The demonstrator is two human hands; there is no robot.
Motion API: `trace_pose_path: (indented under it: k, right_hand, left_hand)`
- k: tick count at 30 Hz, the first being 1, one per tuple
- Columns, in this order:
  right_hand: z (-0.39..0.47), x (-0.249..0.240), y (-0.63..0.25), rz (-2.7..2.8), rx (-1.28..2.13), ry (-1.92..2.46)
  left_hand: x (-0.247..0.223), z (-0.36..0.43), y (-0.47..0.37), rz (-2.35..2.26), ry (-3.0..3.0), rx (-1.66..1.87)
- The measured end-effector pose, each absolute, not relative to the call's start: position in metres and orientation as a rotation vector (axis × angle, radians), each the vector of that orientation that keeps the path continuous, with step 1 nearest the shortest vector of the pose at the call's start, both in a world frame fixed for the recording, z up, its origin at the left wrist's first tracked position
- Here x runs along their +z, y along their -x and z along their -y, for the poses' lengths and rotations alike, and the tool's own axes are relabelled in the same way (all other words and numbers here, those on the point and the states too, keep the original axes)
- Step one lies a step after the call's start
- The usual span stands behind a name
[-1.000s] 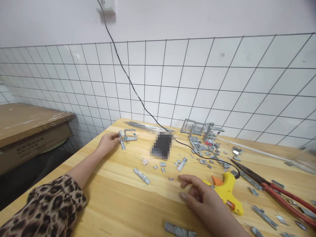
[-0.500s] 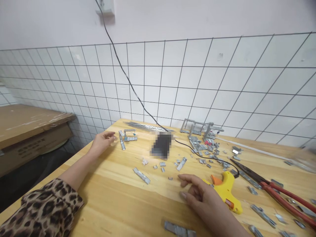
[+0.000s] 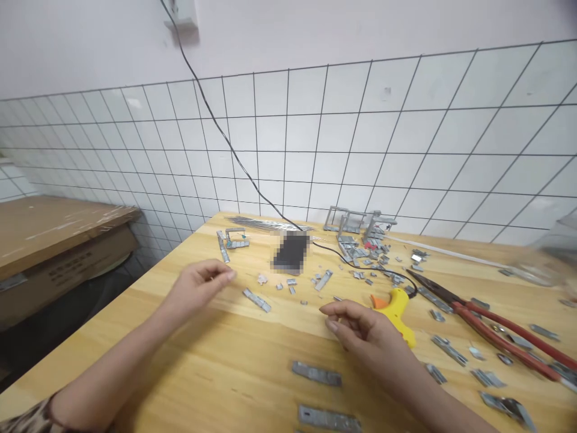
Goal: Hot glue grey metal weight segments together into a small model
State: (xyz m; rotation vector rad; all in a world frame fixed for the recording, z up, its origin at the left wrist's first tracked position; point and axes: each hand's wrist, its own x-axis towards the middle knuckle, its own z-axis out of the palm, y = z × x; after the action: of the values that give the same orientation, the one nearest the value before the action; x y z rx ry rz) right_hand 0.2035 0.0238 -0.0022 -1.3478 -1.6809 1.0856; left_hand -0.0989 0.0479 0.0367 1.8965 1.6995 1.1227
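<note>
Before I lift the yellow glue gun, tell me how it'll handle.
The yellow glue gun probably feels stiff and light, its body looking like plastic. Its irregular outline should resist rolling. The attached black cord may tug.

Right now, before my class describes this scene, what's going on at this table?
Someone has both bare hands over a wooden table, and no piece can be seen in either. The left hand is loosely curled near a flat metal strip; the right hand, fingers parted, is beside a yellow glue gun, partly hiding it. Red-handled pliers lie farther right among scattered metal pieces, and small metal frames stand toward the tiled wall.
</note>
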Motion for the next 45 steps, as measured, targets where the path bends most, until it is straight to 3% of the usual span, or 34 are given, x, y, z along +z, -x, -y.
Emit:
trace_pose_path:
  k: [5,10,17,45]
  right_hand:
    - [-0.007,0.006,-0.21,1.747,1.042,1.332]
    - [0.011,0.008,-0.228,1.947,0.837,1.358]
    - [0.031,0.01,-0.244,2.194,0.856,1.414]
    - [0.041,-0.001,-0.237,2.537,0.755,1.42]
  left_hand:
    - [0.028,-0.034,0.064,-1.454,-2.283,0.753]
    - [0.034,-0.031,0.051,-1.434,-2.488,0.563]
    - [0.034,0.0,0.0,-1.013,-2.572,0.337]
    - [-0.007,-0.001,-0.001,-0.984,-2.372,0.515]
